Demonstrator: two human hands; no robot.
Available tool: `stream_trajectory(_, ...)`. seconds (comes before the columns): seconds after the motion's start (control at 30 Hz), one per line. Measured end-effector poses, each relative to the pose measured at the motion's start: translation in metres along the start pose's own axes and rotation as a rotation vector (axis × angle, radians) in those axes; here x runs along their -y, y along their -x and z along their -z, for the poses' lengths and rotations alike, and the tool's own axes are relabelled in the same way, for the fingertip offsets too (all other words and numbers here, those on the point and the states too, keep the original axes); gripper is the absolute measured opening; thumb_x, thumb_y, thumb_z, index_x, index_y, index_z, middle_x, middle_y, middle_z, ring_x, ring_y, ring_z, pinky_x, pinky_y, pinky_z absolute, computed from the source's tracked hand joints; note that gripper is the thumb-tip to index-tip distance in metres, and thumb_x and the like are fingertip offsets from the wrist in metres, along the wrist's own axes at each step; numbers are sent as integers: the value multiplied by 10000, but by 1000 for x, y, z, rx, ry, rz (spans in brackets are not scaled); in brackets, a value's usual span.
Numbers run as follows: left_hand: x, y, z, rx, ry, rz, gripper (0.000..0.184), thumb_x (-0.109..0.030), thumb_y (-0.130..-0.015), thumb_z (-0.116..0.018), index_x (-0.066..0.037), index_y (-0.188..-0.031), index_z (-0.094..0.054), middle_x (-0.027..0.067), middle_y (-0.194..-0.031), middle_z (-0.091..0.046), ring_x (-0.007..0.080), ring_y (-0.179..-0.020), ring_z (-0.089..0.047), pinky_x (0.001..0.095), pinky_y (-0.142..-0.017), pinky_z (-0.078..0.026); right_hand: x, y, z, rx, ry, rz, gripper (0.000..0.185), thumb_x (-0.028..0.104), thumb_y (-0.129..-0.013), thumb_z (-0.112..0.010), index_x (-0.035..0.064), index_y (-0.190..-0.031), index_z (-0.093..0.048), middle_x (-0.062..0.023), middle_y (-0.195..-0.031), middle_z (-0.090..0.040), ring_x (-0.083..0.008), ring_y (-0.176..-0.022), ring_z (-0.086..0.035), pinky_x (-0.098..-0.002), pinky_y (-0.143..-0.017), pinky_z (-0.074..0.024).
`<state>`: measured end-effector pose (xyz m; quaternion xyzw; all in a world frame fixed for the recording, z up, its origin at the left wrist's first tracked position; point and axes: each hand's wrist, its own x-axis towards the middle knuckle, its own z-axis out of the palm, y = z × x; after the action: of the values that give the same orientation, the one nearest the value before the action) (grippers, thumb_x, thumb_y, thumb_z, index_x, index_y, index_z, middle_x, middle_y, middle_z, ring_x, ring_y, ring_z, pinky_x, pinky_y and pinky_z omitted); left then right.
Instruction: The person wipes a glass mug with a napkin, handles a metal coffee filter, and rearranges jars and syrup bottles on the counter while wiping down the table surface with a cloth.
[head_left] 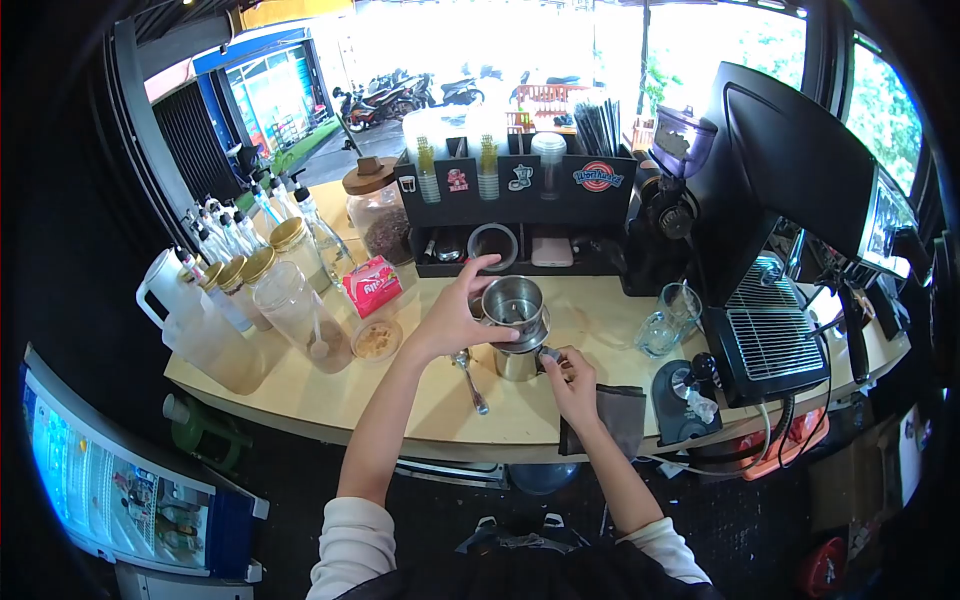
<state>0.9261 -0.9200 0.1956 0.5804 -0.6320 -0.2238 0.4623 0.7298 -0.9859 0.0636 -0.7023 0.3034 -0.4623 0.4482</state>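
A metal drip filter [514,302] sits over a small steel cup [515,364] near the middle of the wooden counter. Around the filter's left side curve the fingers of my left hand [462,316], with the thumb across its lower front. My right hand [570,377] pinches the cup's handle on the right. A metal spoon [470,384] lies on the counter to the left of the cup. Right of my right hand, a dark folded cloth [618,420] hangs over the counter's front edge.
Jars [298,310], a red packet [372,286] and pump bottles [318,225] stand left. A black organizer [460,204] with cups is behind. Glasses [668,322], a tamping stand [683,400] and an espresso machine [775,325] are right.
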Motion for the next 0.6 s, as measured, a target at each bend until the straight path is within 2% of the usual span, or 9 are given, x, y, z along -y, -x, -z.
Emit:
stream_trajectory(0.4,10,0,-7,108,-64,94,1064,-239,-561,-881,-101,-1405,-249,224,-1285,-486,310,-1229,-469,415,-1033,-366,1,-1,0,-10,32,52,211,174,-844,-652,-25,-847,-581,-118,-739,-550,-182,-666,-528,-296,-610,-440)
stream_trajectory(0.47,15,0,-7,110,-44,47,978,-220,-642,-837,-133,-1415,-245,165,-1286,-506,280,-1223,-466,427,-1051,-326,5,0,0,-6,13,20,204,168,-843,-652,-23,-843,-579,-112,-738,-553,-174,-670,-531,-298,-614,-443)
stream_trajectory(0.5,22,-1,-4,110,-43,45,978,-220,-642,-837,-133,-1415,-245,165,-1286,-506,280,-1223,-466,427,-1051,-326,6,0,0,-3,-7,-12,198,162,-842,-653,-21,-840,-577,-106,-738,-555,-167,-675,-534,-299,-618,-446)
stream_trajectory(0.57,45,-3,5,26,265,-39,853,-182,-730,-775,-105,-1410,-264,134,-1275,-522,267,-1206,-476,400,-1024,-358,4,1,1,7,-20,-37,192,155,-837,-658,-18,-843,-574,-101,-746,-560,-159,-679,-536,-299,-621,-449)
stream_trajectory(0.6,59,-6,9,27,266,-42,853,-182,-730,-775,-105,-1410,-264,134,-1275,-522,267,-1206,-476,400,-1024,-358,3,0,1,16,-37,-62,188,148,-832,-663,-15,-846,-570,-96,-753,-566,-150,-683,-538,-300,-623,-452)
